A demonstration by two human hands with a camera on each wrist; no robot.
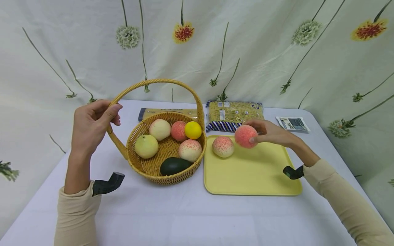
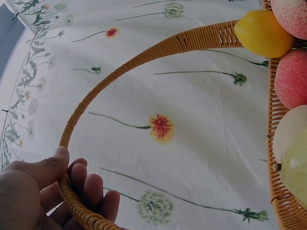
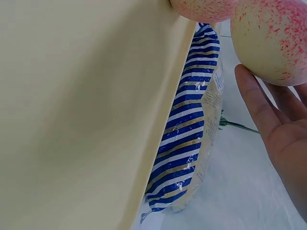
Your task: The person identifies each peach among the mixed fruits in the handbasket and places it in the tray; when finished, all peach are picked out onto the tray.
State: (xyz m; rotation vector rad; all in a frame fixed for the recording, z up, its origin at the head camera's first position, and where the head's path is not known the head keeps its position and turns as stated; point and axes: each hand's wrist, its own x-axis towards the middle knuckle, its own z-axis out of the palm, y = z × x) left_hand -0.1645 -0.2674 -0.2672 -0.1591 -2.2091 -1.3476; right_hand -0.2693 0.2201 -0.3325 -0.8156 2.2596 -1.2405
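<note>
On the worktop, the basket already holds six fruits, left hand gripping its handle; right of it, the right hand grasps one peach, another peach left on the tray.

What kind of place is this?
Maybe a little filming corner, though I can't be sure: there's a flowery cloth behind a white table, and a black camera on each wrist.

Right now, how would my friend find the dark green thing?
Look for the wicker basket, whose handle a left hand holds. Inside, go to its near edge, beside a cream-and-pink peach. The dark green fruit lies there, the only dark one in the basket, oval rather than round.
</note>
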